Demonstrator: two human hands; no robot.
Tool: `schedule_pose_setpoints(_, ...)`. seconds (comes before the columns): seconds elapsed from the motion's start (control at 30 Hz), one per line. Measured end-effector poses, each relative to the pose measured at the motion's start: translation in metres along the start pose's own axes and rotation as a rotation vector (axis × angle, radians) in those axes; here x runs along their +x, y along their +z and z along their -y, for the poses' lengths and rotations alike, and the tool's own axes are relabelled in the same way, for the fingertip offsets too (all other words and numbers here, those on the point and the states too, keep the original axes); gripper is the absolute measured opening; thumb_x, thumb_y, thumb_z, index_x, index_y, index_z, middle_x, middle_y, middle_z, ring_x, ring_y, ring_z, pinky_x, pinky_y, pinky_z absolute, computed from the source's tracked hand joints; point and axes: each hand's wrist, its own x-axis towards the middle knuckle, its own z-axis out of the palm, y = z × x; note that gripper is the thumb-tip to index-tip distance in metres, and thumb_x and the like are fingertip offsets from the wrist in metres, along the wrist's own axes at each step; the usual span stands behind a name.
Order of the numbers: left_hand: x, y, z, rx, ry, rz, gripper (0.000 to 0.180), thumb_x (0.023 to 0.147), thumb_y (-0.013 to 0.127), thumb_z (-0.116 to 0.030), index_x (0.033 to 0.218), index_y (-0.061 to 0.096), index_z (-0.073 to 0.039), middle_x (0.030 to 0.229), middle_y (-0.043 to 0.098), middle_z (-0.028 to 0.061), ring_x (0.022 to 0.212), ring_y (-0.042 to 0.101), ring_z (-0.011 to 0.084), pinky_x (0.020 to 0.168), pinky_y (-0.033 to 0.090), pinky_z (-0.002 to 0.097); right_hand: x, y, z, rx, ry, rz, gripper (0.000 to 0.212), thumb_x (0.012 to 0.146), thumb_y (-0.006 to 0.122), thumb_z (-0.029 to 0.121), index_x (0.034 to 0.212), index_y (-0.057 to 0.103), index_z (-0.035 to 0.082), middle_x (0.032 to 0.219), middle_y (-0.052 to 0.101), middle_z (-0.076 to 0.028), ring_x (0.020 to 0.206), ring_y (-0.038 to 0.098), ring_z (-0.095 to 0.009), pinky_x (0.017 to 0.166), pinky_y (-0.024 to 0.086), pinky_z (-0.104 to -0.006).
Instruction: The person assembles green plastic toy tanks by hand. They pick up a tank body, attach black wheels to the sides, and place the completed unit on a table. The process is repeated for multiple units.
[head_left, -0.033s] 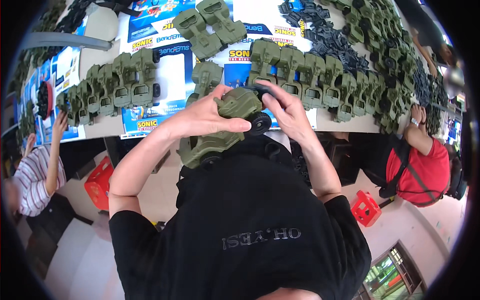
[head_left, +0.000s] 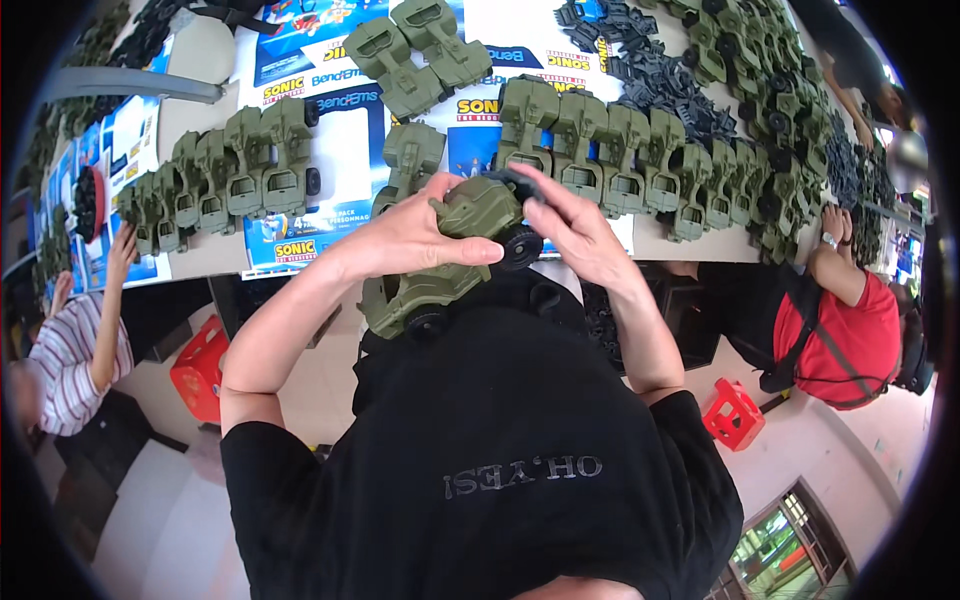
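The right hand slid a bit, pinching a dark part, maybe still loose. The left hand pinched a green toy jeep, two wheels on.

A long, pale-topped worktable spans the room, its edges bowed. Beyond it spreads a smooth, pale floor, where two red plastic stools with cut-out sides stand well apart. Bright greenish light fills a rectangular, metal-framed opening at lower right.
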Motion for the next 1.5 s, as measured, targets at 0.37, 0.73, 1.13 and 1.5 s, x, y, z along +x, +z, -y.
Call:
schedule_pose_setpoints(0.37,-0.028,0.022,0.005,0.226,-0.073,0.053,0.095,0.058,0.081,-0.054,0.123,0.044,0.005,0.114,0.058,0.0215,0.11,0.057,0.0307,0.096,0.042,0.0367,-0.015,0.026,-0.011,0.119,0.182,-0.043,0.052,0.099,0.04,0.043,0.08,0.064,0.001,0.066,0.055,-0.001,0.067,0.046,-0.008,0.062,0.04,-0.0247)
schedule_pose_setpoints(0.73,-0.026,0.025,-0.011,0.331,-0.106,-0.027,0.106,0.056,0.077,-0.063,0.126,0.042,0.009,0.112,0.058,0.0258,0.108,0.058,0.0337,0.094,0.044,0.0389,-0.015,0.014,0.013,-0.188,-0.015,0.004,0.037,0.099,0.041,0.03,0.104,0.062,0.001,0.085,0.064,-0.01,0.073,0.058,-0.02,0.067,0.046,-0.0312)
schedule_pose_setpoints(1.13,-0.024,0.02,0.004,0.263,-0.093,0.091,0.121,0.05,0.079,-0.066,0.131,0.032,0.011,0.123,0.051,0.0253,0.115,0.052,0.0341,0.098,0.041,0.0357,-0.016,0.031,-0.014,0.286,0.175,0.029,0.054,0.1,0.029,0.042,0.116,0.058,-0.001,0.111,0.061,-0.011,0.103,0.056,-0.019,0.094,0.04,-0.0312)
schedule_pose_setpoints(1.5,-0.033,0.025,-0.018,0.43,-0.152,0.018,0.118,0.05,0.076,-0.07,0.126,0.037,0.012,0.106,0.059,0.0242,0.102,0.06,0.0314,0.086,0.047,0.0374,-0.021,0.039,-0.027,0.342,0.161,0.039,0.057,0.1,0.028,0.045,0.127,0.048,-0.001,0.123,0.054,-0.014,0.115,0.05,-0.02,0.101,0.037,-0.0344)
